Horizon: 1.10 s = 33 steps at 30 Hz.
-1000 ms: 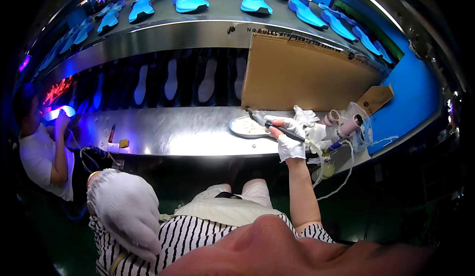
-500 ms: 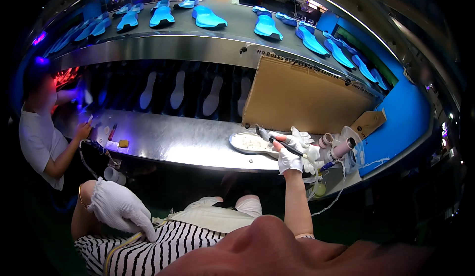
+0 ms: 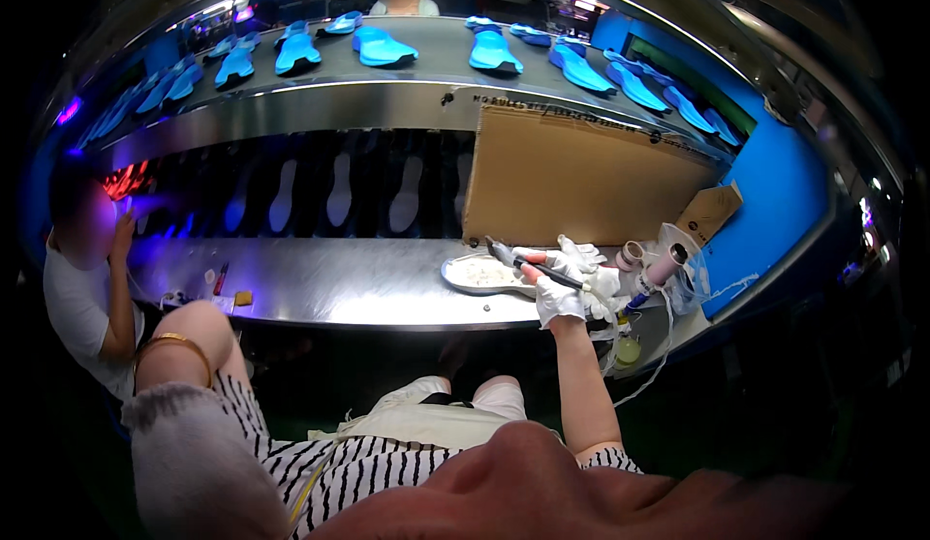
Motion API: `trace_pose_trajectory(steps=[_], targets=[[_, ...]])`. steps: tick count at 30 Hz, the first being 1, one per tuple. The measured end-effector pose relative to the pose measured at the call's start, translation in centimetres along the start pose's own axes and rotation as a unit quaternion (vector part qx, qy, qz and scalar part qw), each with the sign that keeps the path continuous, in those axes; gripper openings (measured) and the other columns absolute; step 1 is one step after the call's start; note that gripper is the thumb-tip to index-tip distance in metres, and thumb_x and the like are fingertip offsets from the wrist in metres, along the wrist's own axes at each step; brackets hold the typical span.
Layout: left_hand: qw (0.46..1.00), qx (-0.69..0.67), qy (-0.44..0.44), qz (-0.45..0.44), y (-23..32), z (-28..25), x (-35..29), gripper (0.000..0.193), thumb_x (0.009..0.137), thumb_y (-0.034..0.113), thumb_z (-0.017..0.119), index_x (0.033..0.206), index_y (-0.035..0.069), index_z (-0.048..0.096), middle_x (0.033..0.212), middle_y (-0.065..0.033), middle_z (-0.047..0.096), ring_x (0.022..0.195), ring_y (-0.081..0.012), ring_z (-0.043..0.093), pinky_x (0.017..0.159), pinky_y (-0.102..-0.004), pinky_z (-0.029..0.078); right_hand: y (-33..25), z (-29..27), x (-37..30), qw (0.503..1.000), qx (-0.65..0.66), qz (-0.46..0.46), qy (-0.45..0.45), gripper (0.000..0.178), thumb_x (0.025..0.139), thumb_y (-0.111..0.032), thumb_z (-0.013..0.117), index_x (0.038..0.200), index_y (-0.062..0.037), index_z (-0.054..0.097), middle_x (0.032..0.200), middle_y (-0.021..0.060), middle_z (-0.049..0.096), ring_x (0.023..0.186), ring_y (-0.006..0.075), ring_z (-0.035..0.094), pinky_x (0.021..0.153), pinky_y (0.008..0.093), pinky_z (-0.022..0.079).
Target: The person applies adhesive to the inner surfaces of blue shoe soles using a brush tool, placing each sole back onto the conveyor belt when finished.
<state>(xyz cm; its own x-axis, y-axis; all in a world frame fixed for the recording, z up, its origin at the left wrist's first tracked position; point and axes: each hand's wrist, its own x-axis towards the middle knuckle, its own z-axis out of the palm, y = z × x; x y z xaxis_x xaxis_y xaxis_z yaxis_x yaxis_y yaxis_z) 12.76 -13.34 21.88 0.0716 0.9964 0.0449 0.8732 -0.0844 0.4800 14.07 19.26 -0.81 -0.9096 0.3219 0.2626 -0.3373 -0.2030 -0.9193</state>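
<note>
Along the shiny metal counter (image 3: pixel 320 283), our white-gloved right hand (image 3: pixel 557 298) grips a slim black-handled tool (image 3: pixel 559 276) beside a pale sole-shaped piece (image 3: pixel 475 274); whether our white-gloved left hand (image 3: pixel 199 467) is closed, we cannot tell. A snagged pale cord (image 3: pixel 611 319) could jerk the tool.

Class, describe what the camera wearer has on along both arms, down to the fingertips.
The left glove is white knit with a gathered cuff, near a gold-coloured bangle. The right glove is also white, with some fingertips bare; the right sleeve is striped black and white.
</note>
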Motion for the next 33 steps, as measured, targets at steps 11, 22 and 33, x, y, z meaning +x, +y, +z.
trace_pose_trajectory(steps=[11,22,33], targets=[[0.876,0.296,0.293,-0.244,-19.8,-8.5,9.0,0.064,0.081,0.051,0.053,0.128,0.008,0.048,0.132,-0.0167,0.047,0.122,-0.0312,0.044,0.104,-0.0366,0.032,1.0,-3.5,-0.4,0.998,-0.029,0.000,0.059,0.021,0.076,0.007,0.066,0.095,-0.0001,0.062,0.094,0.0094,0.065,0.084,0.0139,0.062,0.081,0.0256,0.050],[0.777,0.325,0.370,-0.393,-34.6,-13.6,9.2,0.037,0.082,0.040,0.057,0.112,0.018,0.061,0.111,-0.0108,0.060,0.100,-0.0305,0.056,0.089,-0.0384,0.044,2.0,-4.2,1.1,0.997,-0.031,0.028,0.068,0.020,0.078,0.006,0.064,0.097,0.0007,0.060,0.099,0.0120,0.064,0.080,0.0136,0.062,0.076,0.0246,0.051],[0.691,0.309,0.632,-0.166,-30.8,-11.9,7.8,0.031,0.087,0.032,0.057,0.107,0.008,0.062,0.108,-0.0111,0.061,0.103,-0.0302,0.055,0.092,-0.0361,0.041,2.8,-4.2,2.4,0.998,-0.017,0.019,0.053,0.020,0.077,0.005,0.066,0.097,-0.0002,0.061,0.102,0.0117,0.064,0.080,0.0120,0.061,0.075,0.0236,0.050]])
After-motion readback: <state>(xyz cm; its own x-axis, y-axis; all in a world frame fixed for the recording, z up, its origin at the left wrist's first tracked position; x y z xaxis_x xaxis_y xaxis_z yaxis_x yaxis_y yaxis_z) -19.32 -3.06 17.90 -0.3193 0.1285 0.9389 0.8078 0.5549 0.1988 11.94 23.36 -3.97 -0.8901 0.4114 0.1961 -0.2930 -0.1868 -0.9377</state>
